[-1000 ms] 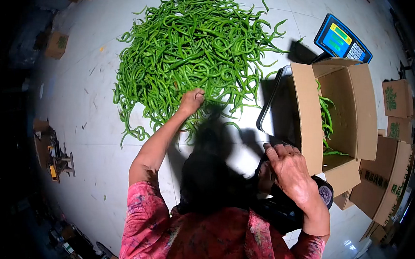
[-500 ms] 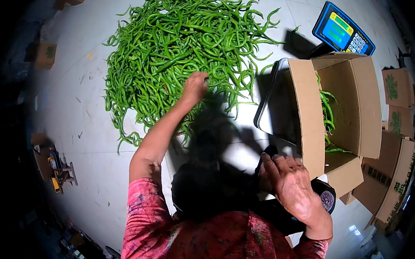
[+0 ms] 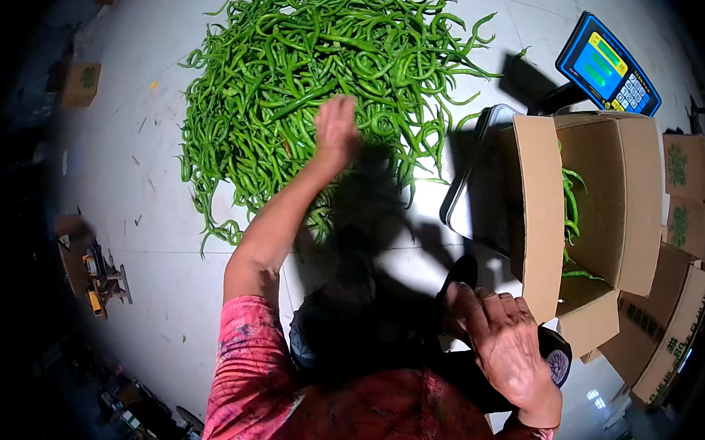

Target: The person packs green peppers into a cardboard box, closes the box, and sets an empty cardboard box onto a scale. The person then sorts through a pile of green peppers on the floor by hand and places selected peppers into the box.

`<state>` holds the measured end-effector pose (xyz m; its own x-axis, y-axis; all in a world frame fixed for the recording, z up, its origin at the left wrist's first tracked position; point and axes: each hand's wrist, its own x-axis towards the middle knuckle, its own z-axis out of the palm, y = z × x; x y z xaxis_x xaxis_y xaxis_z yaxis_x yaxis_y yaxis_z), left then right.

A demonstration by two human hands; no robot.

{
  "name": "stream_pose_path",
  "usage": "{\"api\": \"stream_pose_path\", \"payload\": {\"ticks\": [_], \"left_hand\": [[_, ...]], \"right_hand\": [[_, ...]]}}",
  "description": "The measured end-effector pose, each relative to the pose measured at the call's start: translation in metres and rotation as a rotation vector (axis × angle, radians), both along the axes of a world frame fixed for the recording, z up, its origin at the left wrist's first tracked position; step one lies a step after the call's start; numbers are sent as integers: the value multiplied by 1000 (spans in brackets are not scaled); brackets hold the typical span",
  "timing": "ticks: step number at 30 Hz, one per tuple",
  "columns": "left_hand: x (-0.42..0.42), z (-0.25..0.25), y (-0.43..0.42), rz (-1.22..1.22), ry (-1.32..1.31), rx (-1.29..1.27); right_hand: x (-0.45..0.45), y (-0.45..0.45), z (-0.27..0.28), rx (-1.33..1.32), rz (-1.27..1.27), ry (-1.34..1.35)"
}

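Left hand (image 3: 338, 132) now reaches farther up the big heap of green peppers (image 3: 288, 85) on the floor (image 3: 165, 226), its grip and the right hand's (image 3: 509, 348) impossible to tell, with some peppers (image 3: 571, 203) already in the open box (image 3: 541, 222), far more left outside.

We had one view, from a camera worn on the person's head, and through it we looked forward and steeply down at the floor (image 3: 157, 218). The red shirt (image 3: 350, 415) sat nearest us, at the bottom edge; the left hand (image 3: 337, 130) and right hand (image 3: 507, 348) came at middle range, and the green peppers (image 3: 297, 62) spread farther off, toward the top. Our wide lens bowed the open carton (image 3: 540, 222) and faded to black at both sides
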<state>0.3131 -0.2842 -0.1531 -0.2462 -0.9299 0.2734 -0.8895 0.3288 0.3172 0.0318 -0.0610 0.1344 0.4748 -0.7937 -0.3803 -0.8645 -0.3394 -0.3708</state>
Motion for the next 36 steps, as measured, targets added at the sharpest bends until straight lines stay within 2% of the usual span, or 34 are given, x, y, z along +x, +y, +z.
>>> {"api": "stream_pose_path", "payload": {"ticks": [2,5,6,9,11,12,13,15,17,18,19,21,22,25,29,31,36], "left_hand": [[21,6,3,130,-50,58],[52,8,0,206,-136,-74],[60,9,-3,241,-93,-19],[80,13,-10,231,29,-65],[108,9,-30,321,127,-267],[111,6,-31,356,127,-221],[128,-3,-41,410,123,-287],[158,-8,-58,613,83,-247],[181,0,-73,855,133,40],[192,0,-80,922,146,94],[197,11,-87,999,175,306],[207,8,-96,1030,224,313],[209,12,-102,1028,251,398],[190,22,-113,1021,159,407],[195,7,-136,1020,278,440],[189,14,-144,1108,177,482],[171,24,-152,1111,50,528]], "right_hand": [[-1,0,-1,-8,13,15],[-2,0,-2,-14,37,24],[-1,-1,-2,-15,42,22],[2,-4,-2,-4,40,13],[4,-7,-2,-5,44,17],[3,-5,-4,27,24,-3],[3,-5,-5,26,25,2],[5,-6,-5,30,22,13],[7,-7,-8,48,7,20],[8,-8,-7,81,-4,43],[9,-8,-6,113,-18,67],[10,-11,-8,123,-18,73],[10,-12,-9,130,-17,77],[9,-9,-19,108,-9,86],[13,-14,-26,113,-21,99],[21,-22,-21,147,-53,101],[24,-27,-27,180,-44,111]]}}
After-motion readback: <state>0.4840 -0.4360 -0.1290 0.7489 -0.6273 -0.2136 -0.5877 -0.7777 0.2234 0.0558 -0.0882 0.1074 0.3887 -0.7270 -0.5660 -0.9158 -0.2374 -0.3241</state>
